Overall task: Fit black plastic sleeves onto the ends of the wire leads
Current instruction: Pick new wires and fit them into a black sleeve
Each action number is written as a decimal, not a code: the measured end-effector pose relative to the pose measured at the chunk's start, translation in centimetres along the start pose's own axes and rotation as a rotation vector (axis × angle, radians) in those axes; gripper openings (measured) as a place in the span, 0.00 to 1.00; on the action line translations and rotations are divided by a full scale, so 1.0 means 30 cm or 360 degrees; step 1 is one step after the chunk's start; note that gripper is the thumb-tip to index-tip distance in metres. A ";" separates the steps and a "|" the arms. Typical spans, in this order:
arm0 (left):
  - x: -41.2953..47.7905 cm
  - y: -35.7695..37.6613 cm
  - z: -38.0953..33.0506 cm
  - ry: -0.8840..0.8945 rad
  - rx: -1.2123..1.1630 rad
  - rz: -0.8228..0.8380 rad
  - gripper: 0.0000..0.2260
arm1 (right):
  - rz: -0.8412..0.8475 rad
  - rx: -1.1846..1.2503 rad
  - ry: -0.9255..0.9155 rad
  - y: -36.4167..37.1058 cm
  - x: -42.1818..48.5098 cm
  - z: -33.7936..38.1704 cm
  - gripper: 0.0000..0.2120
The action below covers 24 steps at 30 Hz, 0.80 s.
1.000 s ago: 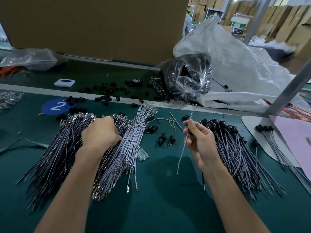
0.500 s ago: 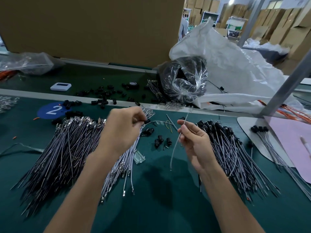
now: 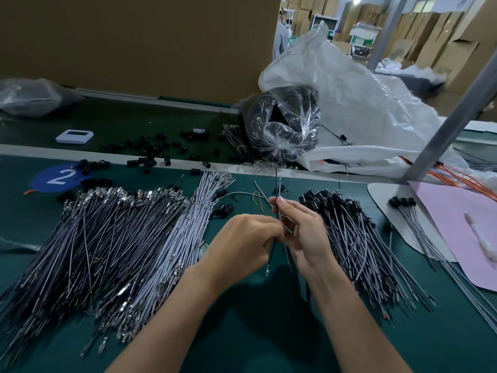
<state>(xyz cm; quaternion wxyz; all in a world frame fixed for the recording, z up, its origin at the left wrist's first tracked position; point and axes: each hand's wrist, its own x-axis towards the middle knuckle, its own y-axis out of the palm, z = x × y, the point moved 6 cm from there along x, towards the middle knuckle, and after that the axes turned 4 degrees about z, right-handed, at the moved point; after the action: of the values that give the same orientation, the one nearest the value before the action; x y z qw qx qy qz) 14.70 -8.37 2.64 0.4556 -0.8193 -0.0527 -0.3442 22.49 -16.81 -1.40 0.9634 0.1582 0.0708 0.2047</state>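
My left hand [image 3: 242, 246] and right hand [image 3: 305, 232] are close together just above the green bench [image 3: 258, 340], near the middle of the view. Both are curled on the same two thin wire leads [image 3: 276, 184]. The right hand pinches them between thumb and forefinger, and the left pinches them just below, at its fingertips. The leads stand nearly upright, tops pointing to 12 o'clock and lower ends hanging toward 6 o'clock between my wrists (whether a sleeve sits between my fingers I cannot tell, since they hide that spot).

At 9 o'clock from my hands lies the big heap of bare leads [image 3: 107, 238], fanned out, with metal terminals at the far ends. At 3 o'clock lies the pile of sleeved leads [image 3: 355, 238], black caps toward 12 o'clock. Loose black sleeves [image 3: 150, 150] are scattered at 11 o'clock along the belt. A clear bag of black parts [image 3: 282, 122] sits at 12 o'clock against a white sack [image 3: 363, 98]. A blue disc marked 2 [image 3: 60, 176] is at 10 o'clock, and a pink sheet [image 3: 457, 224] is at 3 o'clock, beyond the sleeved pile.
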 end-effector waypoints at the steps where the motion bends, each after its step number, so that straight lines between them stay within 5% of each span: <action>1: -0.001 0.009 -0.002 0.0007 -0.0005 0.0015 0.11 | -0.0005 0.0002 -0.0008 -0.002 0.001 0.000 0.07; 6: 0.000 0.025 -0.006 -0.0124 -0.0349 -0.0048 0.13 | 0.0013 0.0029 -0.0086 -0.006 0.005 0.002 0.06; 11: -0.040 -0.066 0.131 -0.0897 -0.0915 -0.0773 0.08 | 0.0065 -0.0119 -0.0214 0.001 0.008 0.009 0.05; 14: -0.068 -0.055 0.199 -0.1213 -0.1299 -0.0800 0.07 | 0.0184 -0.0278 -0.0286 0.023 0.002 0.010 0.07; 24: -0.061 -0.048 0.194 -0.1227 -0.1488 -0.0741 0.04 | 0.0288 -0.0506 -0.0347 0.048 -0.009 0.012 0.07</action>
<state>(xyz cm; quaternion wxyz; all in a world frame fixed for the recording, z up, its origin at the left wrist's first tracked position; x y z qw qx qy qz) 15.74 -2.55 0.51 -0.0871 -0.9631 -0.2334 -0.1019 21.78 -15.77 -0.56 0.9558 0.0312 -0.0815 0.2807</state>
